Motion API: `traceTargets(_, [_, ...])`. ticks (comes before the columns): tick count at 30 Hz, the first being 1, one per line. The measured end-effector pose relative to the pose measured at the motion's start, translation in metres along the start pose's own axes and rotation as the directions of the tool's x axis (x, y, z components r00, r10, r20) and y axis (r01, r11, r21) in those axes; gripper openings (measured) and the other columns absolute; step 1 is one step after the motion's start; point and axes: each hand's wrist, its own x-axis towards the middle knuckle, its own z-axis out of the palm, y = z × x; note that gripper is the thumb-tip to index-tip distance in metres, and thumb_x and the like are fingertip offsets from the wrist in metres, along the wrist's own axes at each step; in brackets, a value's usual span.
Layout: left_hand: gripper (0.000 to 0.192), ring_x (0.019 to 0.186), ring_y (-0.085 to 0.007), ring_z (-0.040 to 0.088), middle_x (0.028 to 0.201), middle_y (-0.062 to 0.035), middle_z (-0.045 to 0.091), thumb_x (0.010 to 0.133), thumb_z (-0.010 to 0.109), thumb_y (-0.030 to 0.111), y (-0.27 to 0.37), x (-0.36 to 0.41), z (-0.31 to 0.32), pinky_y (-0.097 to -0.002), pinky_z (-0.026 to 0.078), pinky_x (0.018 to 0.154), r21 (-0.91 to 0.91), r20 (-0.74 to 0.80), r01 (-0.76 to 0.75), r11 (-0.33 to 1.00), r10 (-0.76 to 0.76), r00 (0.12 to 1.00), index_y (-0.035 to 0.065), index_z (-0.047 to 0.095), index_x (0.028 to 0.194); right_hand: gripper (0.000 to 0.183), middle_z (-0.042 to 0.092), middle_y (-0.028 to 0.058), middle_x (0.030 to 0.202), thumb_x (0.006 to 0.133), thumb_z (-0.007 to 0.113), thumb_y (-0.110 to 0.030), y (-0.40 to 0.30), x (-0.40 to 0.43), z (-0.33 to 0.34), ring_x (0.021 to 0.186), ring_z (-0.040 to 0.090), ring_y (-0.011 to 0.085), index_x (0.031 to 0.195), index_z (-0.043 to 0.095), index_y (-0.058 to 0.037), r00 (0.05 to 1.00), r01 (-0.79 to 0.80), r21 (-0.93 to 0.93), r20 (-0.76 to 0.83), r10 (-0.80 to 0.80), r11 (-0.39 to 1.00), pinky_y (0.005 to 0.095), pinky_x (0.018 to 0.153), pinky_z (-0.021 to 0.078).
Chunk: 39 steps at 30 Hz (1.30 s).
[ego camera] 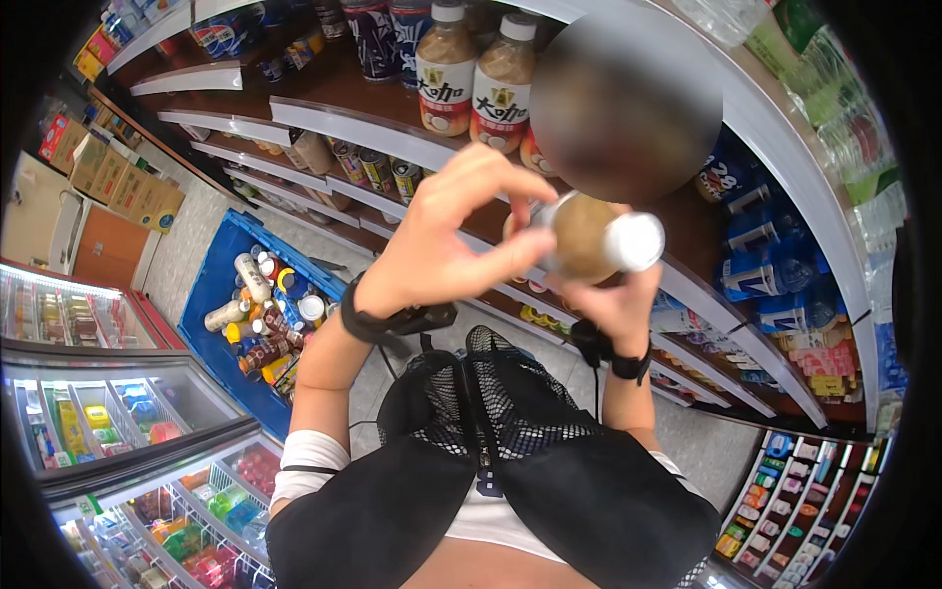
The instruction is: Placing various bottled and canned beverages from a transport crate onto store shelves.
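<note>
Both my hands are at a plastic drink bottle (585,237) with a white cap and a light brown drink, tilted so that the cap points toward the right. My right hand (622,305) grips it from below, near the cap end. The thumb and forefinger of my left hand (464,228) curl around the pale labelled part at its other end. Similar bottles, a left one (446,73) and a right one (503,85), stand upright on the shelf (353,110) just beyond my hands. A round blurred patch hides the shelf right of them.
At left on the floor stands a blue plastic crate (213,324) holding many mixed drinks. Glass-fronted coolers (125,412) line the lower left. Cardboard boxes (121,177) are stacked farther back. Blue-labelled bottles (758,276) lie at the shelf's right side. Another product rack (795,508) is at lower right.
</note>
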Motion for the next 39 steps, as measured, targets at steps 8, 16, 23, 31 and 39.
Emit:
traceTargets(8, [0.079, 0.127, -0.0397, 0.041, 0.138, -0.0217, 0.042, 0.074, 0.079, 0.031, -0.087, -0.012, 0.068, -0.0480, 0.033, 0.105, 0.320, -0.311, 0.086, 0.944, 0.019, 0.950, 0.0012, 0.042, 0.136, 0.059, 0.070, 0.0112, 0.101, 0.069, 0.086, -0.019, 0.031, 0.049, -0.001, 0.092, 0.067, 0.0163, 0.117, 0.059, 0.0021, 0.947, -0.213, -0.022, -0.250, 0.201, 0.977, 0.0305, 0.082, 0.0519])
traceTargets(16, [0.111, 0.142, -0.0446, 0.020, 0.151, -0.0319, 0.019, 0.075, 0.075, 0.052, -0.130, 0.003, 0.131, -0.0553, 0.016, 0.113, 0.639, -0.319, 0.058, 0.767, 0.195, 0.928, -0.0068, 0.016, 0.147, 0.063, 0.069, 0.0140, 0.106, 0.072, 0.084, -0.017, 0.056, 0.066, -0.024, 0.092, 0.067, 0.0164, 0.123, 0.055, 0.0048, 0.944, -0.312, 0.108, -0.073, 0.321, 0.944, 0.0296, 0.079, 0.0542])
traceTargets(23, [0.111, 0.142, -0.0418, 0.024, 0.151, -0.0302, 0.024, 0.076, 0.064, 0.065, -0.133, -0.003, 0.132, -0.0560, 0.016, 0.113, 0.701, -0.334, 0.040, 0.712, 0.279, 0.900, -0.0080, 0.021, 0.146, 0.067, 0.060, 0.0176, 0.122, 0.074, 0.084, -0.018, 0.046, 0.046, -0.010, 0.104, 0.064, 0.0212, 0.128, 0.052, 0.0064, 0.931, -0.265, 0.068, -0.241, 0.273, 0.962, 0.0332, 0.089, 0.0520])
traceTargets(31, [0.117, 0.141, -0.0444, 0.025, 0.148, -0.0352, 0.024, 0.075, 0.063, 0.070, -0.126, -0.014, 0.128, -0.0559, 0.017, 0.113, 0.750, -0.322, 0.054, 0.659, 0.293, 0.900, -0.0107, 0.018, 0.146, 0.066, 0.059, 0.0162, 0.122, 0.081, 0.079, -0.018, 0.053, 0.036, -0.012, 0.106, 0.062, 0.0207, 0.134, 0.048, 0.0063, 0.977, -0.170, 0.011, -0.125, 0.170, 0.985, 0.0340, 0.090, 0.0513])
traceTargets(39, [0.118, 0.142, -0.0421, 0.023, 0.151, -0.0324, 0.021, 0.074, 0.065, 0.068, -0.136, -0.017, 0.126, -0.0560, 0.016, 0.114, 0.722, -0.309, 0.028, 0.692, 0.286, 0.907, -0.0091, 0.015, 0.148, 0.070, 0.063, 0.0194, 0.116, 0.082, 0.078, -0.025, 0.064, 0.028, 0.001, 0.103, 0.064, 0.0250, 0.137, 0.045, 0.0032, 0.962, -0.251, -0.016, -0.120, 0.247, 0.968, 0.0343, 0.088, 0.0498])
